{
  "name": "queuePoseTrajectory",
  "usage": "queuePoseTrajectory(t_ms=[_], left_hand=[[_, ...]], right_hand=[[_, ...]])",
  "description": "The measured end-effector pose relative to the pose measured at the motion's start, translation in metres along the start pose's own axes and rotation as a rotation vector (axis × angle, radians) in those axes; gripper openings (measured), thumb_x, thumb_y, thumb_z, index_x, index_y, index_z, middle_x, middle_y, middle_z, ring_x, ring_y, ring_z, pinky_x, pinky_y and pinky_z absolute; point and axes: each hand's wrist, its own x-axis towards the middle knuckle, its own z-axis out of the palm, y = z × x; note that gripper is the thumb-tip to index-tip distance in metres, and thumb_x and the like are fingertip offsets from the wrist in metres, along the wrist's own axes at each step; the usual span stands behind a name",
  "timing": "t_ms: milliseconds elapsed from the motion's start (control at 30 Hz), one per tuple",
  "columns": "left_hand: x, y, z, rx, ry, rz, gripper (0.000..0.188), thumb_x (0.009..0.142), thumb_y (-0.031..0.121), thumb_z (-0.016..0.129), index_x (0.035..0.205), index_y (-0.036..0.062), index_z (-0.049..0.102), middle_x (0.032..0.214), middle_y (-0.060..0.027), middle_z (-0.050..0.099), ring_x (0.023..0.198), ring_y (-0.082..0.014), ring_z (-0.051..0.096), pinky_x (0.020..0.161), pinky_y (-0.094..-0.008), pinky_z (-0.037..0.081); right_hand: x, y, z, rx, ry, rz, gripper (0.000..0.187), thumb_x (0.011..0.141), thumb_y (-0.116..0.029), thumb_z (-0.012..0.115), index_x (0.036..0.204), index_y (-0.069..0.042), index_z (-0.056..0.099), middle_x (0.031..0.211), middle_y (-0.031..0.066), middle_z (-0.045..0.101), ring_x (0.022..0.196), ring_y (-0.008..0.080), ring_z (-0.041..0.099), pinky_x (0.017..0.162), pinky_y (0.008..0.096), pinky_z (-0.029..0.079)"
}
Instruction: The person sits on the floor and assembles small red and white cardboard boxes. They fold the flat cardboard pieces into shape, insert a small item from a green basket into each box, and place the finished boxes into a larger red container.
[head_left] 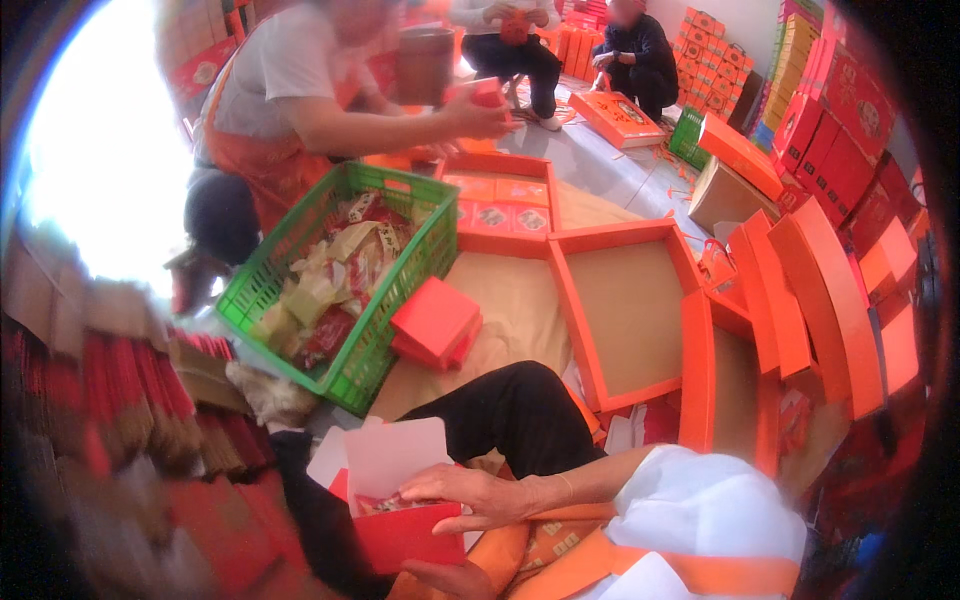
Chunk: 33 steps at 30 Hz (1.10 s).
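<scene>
The person sits on the floor with one leg [510, 410] in dark trousers bent up in front of them, the knee raised near the middle of the view. The right forearm [610, 478] comes in from the lower right, bare below a white sleeve [700, 505], and reaches leftward across the body. The right hand [470, 497] lies palm down with the wrist fairly straight, fingers [425, 488] stretched long and loosely spread, thumb tucked below. The left hand [450, 578] sits lower, right at the bottom edge, only partly in view, its fingers curled upward; how firmly it grips cannot be told.
</scene>
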Motion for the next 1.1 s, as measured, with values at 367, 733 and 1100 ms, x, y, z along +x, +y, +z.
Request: queuePoseTrajectory(t_ms=[367,733,1100], left_hand=[[-0.043,-0.009,-0.036,0.102,-0.16,-0.002,0.035,0.078,0.007,0.053,0.11,0.0027,0.039,0.1,-0.0134,0.051,0.096,-0.0231,0.05,0.088,-0.0382,0.039],[-0.103,0.006,-0.092,0.16,-0.214,0.023,0.033,0.075,-0.001,0.052,0.105,0.0032,0.04,0.097,-0.014,0.052,0.096,-0.0235,0.05,0.09,-0.0388,0.038],[-0.092,0.039,-0.074,0.422,-0.321,0.115,0.014,0.075,0.001,0.059,0.088,0.0007,0.054,0.095,-0.0092,0.053,0.092,-0.0188,0.051,0.084,-0.0282,0.039]], right_hand=[[-0.072,0.006,-0.013,0.376,-0.393,0.287,0.028,0.086,-0.01,0.052,0.112,-0.001,0.05,0.105,0.0154,0.056,0.097,0.0242,0.055,0.082,0.0326,0.044],[-0.088,-0.024,0.008,0.047,0.098,0.28,0.016,0.079,-0.011,0.061,0.072,-0.004,0.049,0.126,0.018,0.04,0.118,0.0255,0.038,0.093,0.0368,0.033],[-0.076,-0.03,0.024,0.322,0.09,0.723,0.029,0.078,-0.002,0.06,0.103,-0.002,0.045,0.098,0.0048,0.05,0.089,0.0111,0.048,0.079,0.0229,0.04]])
